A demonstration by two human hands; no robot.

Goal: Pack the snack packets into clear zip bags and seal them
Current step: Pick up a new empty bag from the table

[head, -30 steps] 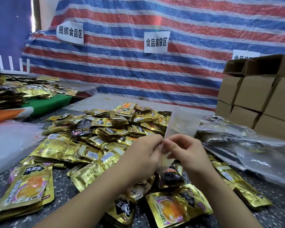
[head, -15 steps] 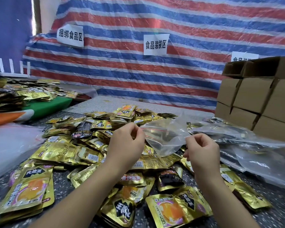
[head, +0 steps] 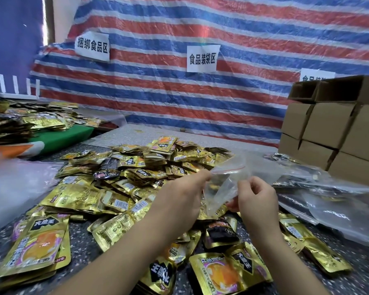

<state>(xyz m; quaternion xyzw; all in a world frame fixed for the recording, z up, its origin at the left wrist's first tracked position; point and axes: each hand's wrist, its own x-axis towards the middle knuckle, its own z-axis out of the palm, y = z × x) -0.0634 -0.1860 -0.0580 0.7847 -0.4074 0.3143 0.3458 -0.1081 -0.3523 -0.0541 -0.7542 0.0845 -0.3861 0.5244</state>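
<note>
Head view shows me early in this round: my left hand (head: 180,201) and right hand (head: 257,201) both pinch one clear zip bag (head: 224,184), fingers clamped on its mouth above the bench (head: 360,279). It looks empty and unsealed. Gold snack packets (head: 124,184) lie heaped near and left, unpacked. Filled bags (head: 328,201) seem stacked at right.

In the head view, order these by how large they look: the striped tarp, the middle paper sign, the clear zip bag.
1. striped tarp
2. clear zip bag
3. middle paper sign
The bag is nearer, so ranks 2 and 3 are unsure.
</note>
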